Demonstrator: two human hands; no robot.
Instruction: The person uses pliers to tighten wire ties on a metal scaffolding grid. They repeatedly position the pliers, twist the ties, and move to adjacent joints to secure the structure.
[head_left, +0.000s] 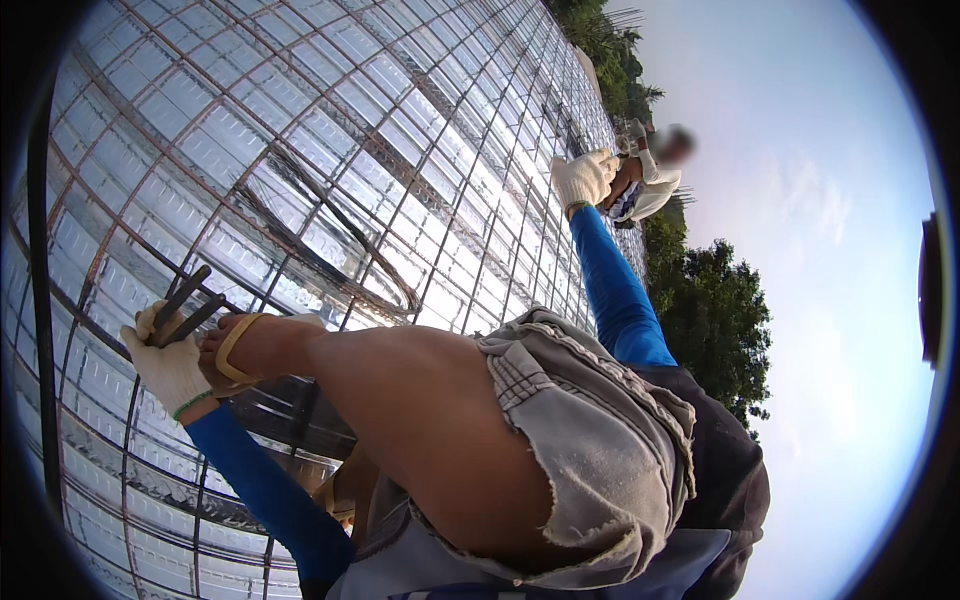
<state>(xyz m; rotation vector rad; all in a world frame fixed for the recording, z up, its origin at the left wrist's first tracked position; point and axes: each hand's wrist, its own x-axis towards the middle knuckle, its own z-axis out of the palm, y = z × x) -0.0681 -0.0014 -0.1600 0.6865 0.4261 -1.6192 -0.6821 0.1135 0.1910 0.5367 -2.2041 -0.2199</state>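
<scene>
My left hand [168, 362], in a white knit glove under a blue sleeve, is wrapped round a pair of dark-handled pincers [185, 300]. Their two handles stick out from the fist, slightly apart; the jaws are hidden. Close beside is my foot with a yellow strap [238, 350], on the rebar mesh [270, 105]. Farther up and right, my right hand [584, 180], also gloved, stretches out over the mesh with curled fingers. Whether anything is in it, I cannot make out. Between the two hands lies a bundle of thin tie wire [335, 270], bent into a long loop on the bars.
Shiny metal decking [175, 105] shows under the mesh. My bent bare leg [420, 410] fills the middle. Beyond my right hand another person [650, 190] in pale clothing and gloves bends over the bars. Trees [705, 310] and sky lie to the right; the view is strongly tilted.
</scene>
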